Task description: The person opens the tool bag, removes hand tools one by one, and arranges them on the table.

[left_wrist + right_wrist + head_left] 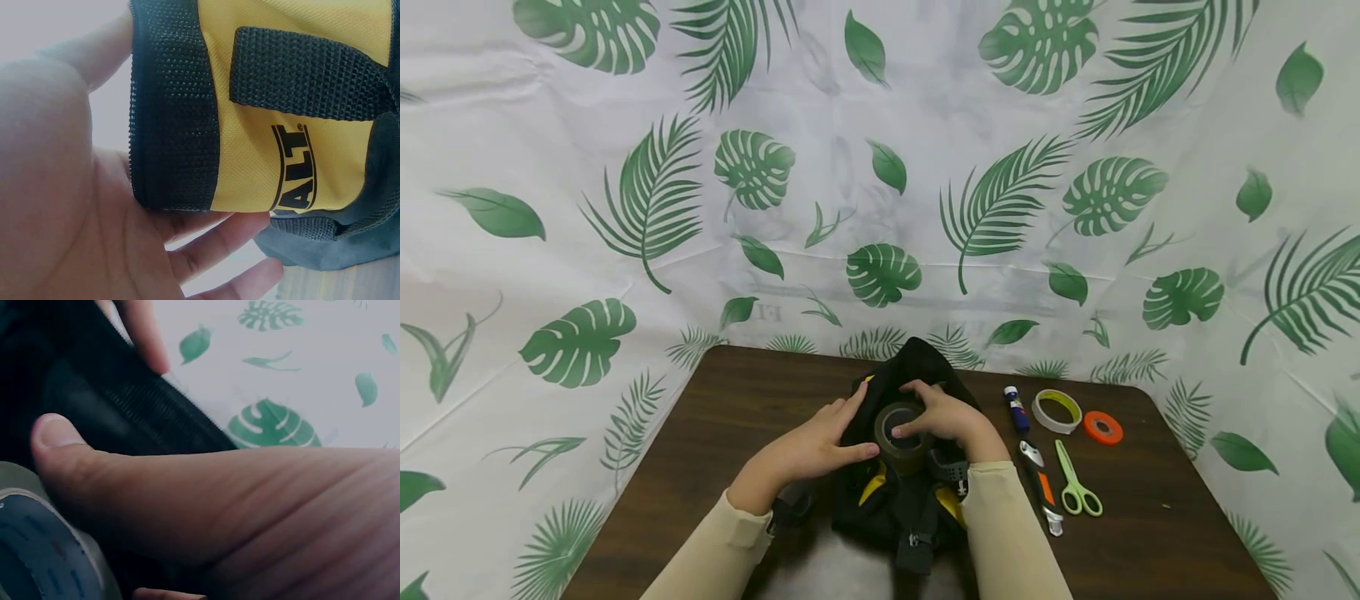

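A black and yellow tool bag (880,500) stands at the front middle of the table, its black top raised at the back. In the bag's mouth is a brown roll of tape (904,460). My right hand (951,417) grips the roll, thumb over its hole and fingers at the far side. In the right wrist view the thumb lies beside the tape roll (94,565). At the bag's left end is my left hand (808,450), thumb and fingers spread. The left wrist view shows its fingers (219,247) along the bag's edge, close to the yellow side (256,156) lettered ALT.
Right of the bag on the brown table (700,467) lie a glue stick (1017,410), a pale roll of tape (1039,414), an orange roll of tape (1092,428), a utility knife (1040,483) and green scissors (1069,473). A leaf-patterned curtain (820,208) hangs behind.
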Demonstrator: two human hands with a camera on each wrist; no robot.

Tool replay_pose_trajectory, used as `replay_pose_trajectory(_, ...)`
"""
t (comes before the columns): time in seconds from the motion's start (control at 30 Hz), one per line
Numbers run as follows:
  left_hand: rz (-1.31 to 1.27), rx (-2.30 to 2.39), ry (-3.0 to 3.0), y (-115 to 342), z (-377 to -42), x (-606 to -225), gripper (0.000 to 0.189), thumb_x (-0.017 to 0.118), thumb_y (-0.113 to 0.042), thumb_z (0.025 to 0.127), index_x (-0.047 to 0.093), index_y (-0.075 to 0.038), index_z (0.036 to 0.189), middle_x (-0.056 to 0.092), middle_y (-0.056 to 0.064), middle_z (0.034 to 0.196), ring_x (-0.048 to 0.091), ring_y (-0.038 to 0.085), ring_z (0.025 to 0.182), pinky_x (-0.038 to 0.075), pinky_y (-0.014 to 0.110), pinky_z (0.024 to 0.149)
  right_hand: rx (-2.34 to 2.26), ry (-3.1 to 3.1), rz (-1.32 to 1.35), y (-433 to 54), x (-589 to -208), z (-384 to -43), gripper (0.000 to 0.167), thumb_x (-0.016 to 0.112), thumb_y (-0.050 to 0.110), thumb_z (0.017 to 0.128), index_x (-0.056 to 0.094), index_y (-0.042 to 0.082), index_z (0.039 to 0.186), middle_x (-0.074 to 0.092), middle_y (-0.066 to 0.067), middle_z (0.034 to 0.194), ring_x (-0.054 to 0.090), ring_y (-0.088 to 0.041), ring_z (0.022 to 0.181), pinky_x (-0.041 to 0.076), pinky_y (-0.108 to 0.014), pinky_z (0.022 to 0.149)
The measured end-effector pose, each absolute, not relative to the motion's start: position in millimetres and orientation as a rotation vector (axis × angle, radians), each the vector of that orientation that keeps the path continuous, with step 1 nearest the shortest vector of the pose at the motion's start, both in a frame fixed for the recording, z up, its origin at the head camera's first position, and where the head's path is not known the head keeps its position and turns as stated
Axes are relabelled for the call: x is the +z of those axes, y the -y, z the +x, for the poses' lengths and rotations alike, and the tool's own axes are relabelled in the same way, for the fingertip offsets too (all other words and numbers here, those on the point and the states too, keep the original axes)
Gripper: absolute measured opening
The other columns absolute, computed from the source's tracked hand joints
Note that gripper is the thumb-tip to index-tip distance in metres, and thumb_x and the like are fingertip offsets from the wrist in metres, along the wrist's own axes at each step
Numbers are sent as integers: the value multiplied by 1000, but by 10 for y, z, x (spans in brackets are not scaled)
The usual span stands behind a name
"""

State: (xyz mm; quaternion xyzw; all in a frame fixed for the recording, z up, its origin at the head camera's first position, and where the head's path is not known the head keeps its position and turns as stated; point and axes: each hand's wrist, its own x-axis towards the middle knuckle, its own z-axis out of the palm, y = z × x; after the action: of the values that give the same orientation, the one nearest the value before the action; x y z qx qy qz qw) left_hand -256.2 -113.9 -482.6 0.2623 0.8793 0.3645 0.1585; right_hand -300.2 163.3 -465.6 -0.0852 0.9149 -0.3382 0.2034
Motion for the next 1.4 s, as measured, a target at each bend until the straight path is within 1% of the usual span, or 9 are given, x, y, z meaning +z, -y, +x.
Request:
replay_pose_trajectory(0.13,745,1035,-2516,1155,-2559,-4831,104,60,-74,102,-1,-35,177,14,16,183,18,41,169,28,68,131,-896,-2541,-240,-1618,-4741,-3005,90,91,39,91,43,26,167,22,-26,179,41,-49,157,42,-68,119)
replay_pose_trajectory(0.27,745,1037,-2512,1157,-2562,-4823,104,60,-74,102,-2,-36,176,13,15,184,18,39,170,28,67,131,-851,-2548,-256,-1608,-4801,-2998,98,95,39,87,41,26,168,23,-25,179,40,-48,157,41,-69,120)
replay_pose_trajectory(0.47,766,1055,-2508,1154,-2553,-4816,102,61,-69,104,0,-32,177,19,16,182,23,40,168,30,66,130,-822,-2536,-246,-1601,-4849,-2973,109,99,33,81,37,25,170,29,-25,174,48,-46,149,46,-67,116)
replay_pose_trajectory(0.7,754,1060,-2494,1160,-2550,-4805,101,61,-69,104,0,-33,177,14,18,183,17,41,170,27,68,131,-791,-2510,-258,-1610,-4887,-2963,123,102,21,78,25,28,174,31,-25,171,53,-45,144,48,-64,114)
replay_pose_trajectory(0.83,754,1062,-2493,1169,-2550,-4808,101,60,-69,104,0,-34,177,13,19,183,16,41,170,26,69,131,-783,-2533,-289,-1615,-4901,-2974,123,102,16,76,27,26,173,34,-23,171,53,-43,144,48,-64,115)
replay_pose_trajectory(0.93,749,1067,-2488,1174,-2546,-4810,101,60,-70,104,-1,-34,177,12,17,183,14,41,170,25,68,131,-807,-2566,-316,-1623,-4918,-2983,120,104,15,74,32,18,171,40,-21,168,53,-40,145,48,-62,116)
replay_pose_trajectory(1.07,751,1074,-2487,1182,-2550,-4825,101,60,-70,104,0,-33,177,11,17,184,14,41,170,25,68,132,-896,-2590,-348,-1629,-4941,-2994,112,105,17,72,41,8,162,52,-18,155,58,-37,137,51,-56,114)
replay_pose_trajectory(1.17,755,1076,-2493,1185,-2555,-4833,102,59,-71,104,-1,-33,177,12,18,183,14,42,170,25,69,131,-942,-2610,-388,-1630,-4946,-3002,106,106,21,70,47,8,158,56,-16,147,61,-35,129,52,-55,110)
replay_pose_trajectory(1.4,770,1069,-2499,1185,-2562,-4832,102,60,-71,103,0,-33,177,13,17,183,15,43,169,27,69,130,-939,-2620,-545,-1668,-4918,-2983,109,106,29,69,46,14,159,51,-12,149,58,-31,128,52,-53,108)
